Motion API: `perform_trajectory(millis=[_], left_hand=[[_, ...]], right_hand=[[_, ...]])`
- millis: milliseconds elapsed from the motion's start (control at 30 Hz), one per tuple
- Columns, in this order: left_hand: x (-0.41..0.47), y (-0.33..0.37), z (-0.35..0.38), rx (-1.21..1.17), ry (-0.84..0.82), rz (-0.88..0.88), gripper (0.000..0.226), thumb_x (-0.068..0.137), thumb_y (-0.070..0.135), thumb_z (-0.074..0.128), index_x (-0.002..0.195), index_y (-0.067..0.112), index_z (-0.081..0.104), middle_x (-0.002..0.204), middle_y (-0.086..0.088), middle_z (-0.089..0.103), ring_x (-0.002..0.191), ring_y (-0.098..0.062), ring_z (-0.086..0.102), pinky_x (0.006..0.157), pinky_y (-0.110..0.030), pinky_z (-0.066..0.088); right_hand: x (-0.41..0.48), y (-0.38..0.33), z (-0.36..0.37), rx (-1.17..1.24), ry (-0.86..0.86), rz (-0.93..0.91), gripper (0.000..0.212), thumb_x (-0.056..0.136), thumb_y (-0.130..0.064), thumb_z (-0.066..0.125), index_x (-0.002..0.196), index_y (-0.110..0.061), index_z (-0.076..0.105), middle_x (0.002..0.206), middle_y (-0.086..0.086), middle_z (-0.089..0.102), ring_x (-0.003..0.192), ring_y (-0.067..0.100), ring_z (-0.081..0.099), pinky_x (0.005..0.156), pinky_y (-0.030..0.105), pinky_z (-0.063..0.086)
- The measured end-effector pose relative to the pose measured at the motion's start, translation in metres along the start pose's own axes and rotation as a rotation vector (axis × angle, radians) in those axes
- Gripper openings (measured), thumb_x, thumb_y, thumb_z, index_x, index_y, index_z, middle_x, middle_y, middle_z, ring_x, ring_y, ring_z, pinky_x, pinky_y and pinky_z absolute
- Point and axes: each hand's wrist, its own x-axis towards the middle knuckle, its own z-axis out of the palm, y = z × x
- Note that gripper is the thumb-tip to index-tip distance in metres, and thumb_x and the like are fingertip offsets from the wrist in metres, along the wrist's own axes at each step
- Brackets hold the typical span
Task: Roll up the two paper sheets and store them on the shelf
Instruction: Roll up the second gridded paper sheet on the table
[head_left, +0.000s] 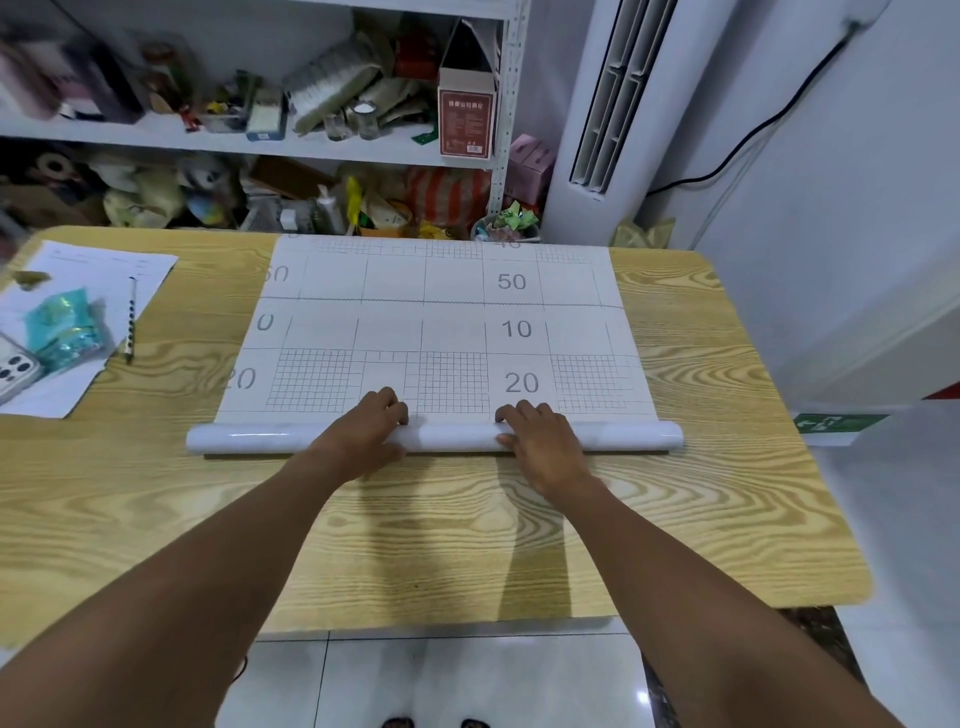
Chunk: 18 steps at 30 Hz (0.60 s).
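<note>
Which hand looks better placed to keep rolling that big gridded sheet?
Neither clearly: both share it. The left hand and right hand rest side by side on the rolled part, near its middle. If one must steady an end, each is nearer its own side.

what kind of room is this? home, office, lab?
Likely a small workroom or storeroom, not a tidy office. A metal shelf behind the wooden table is crammed with boxes, bags and jars, and a floor-standing air conditioner fills the corner. The gridded paper sheet suggests craft or measuring work.
</note>
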Motion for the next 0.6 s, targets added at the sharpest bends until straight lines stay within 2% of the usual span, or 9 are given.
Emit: perform_trajectory(millis=[100, 200, 267, 433, 533, 600], left_hand=[[0.002, 0.000, -0.001, 0.076, 0.018, 0.010, 0.035, 0.083, 0.025, 0.064, 0.114, 0.010, 0.055, 0.113, -0.007, 0.047, 0.105, -0.024, 0.042, 0.080, -0.029, 0.034], [0.004, 0.000, 0.000, 0.119, 0.022, -0.002, 0.032, 0.089, 0.025, 0.056, 0.118, 0.011, 0.054, 0.115, -0.007, 0.048, 0.107, -0.022, 0.041, 0.078, -0.027, 0.030], [0.004, -0.001, 0.001, 0.121, 0.031, 0.010, 0.031, 0.091, 0.024, 0.053, 0.119, 0.011, 0.053, 0.115, -0.007, 0.049, 0.107, -0.022, 0.041, 0.077, -0.027, 0.029], [0.001, -0.003, 0.004, 0.105, 0.037, 0.002, 0.035, 0.093, 0.024, 0.050, 0.125, 0.011, 0.051, 0.117, -0.008, 0.050, 0.108, -0.022, 0.041, 0.085, -0.032, 0.037], [0.000, -0.001, 0.003, 0.054, -0.022, -0.036, 0.051, 0.089, 0.028, 0.057, 0.135, 0.012, 0.041, 0.123, -0.007, 0.047, 0.114, -0.023, 0.038, 0.094, -0.034, 0.037], [-0.003, 0.000, 0.003, -0.022, -0.042, -0.058, 0.063, 0.085, 0.030, 0.063, 0.138, 0.015, 0.034, 0.122, -0.006, 0.047, 0.115, -0.021, 0.038, 0.095, -0.034, 0.037]], right_hand=[[0.001, 0.000, 0.001, 0.024, 0.005, 0.000, 0.032, 0.096, -0.036, 0.043, 0.119, -0.017, 0.052, 0.117, 0.002, 0.054, 0.106, 0.024, 0.047, 0.090, 0.036, 0.037], [0.001, -0.001, 0.001, 0.083, -0.014, -0.005, 0.048, 0.087, -0.049, 0.055, 0.119, -0.014, 0.054, 0.117, 0.001, 0.052, 0.106, 0.023, 0.046, 0.092, 0.035, 0.037], [0.001, -0.002, 0.001, 0.114, -0.020, 0.014, 0.053, 0.081, -0.049, 0.063, 0.120, -0.014, 0.054, 0.117, 0.001, 0.052, 0.107, 0.023, 0.045, 0.092, 0.035, 0.035], [0.004, -0.005, -0.005, 0.146, -0.034, 0.041, 0.041, 0.082, -0.029, 0.066, 0.119, -0.018, 0.052, 0.119, 0.000, 0.053, 0.108, 0.021, 0.045, 0.089, 0.032, 0.033], [0.006, -0.005, -0.011, 0.125, -0.080, 0.035, 0.034, 0.089, -0.027, 0.059, 0.120, -0.016, 0.053, 0.122, 0.003, 0.055, 0.111, 0.023, 0.047, 0.092, 0.035, 0.035], [0.006, -0.006, -0.013, 0.091, -0.111, 0.031, 0.034, 0.092, -0.027, 0.054, 0.123, -0.016, 0.052, 0.124, 0.003, 0.055, 0.114, 0.023, 0.046, 0.095, 0.036, 0.034]])
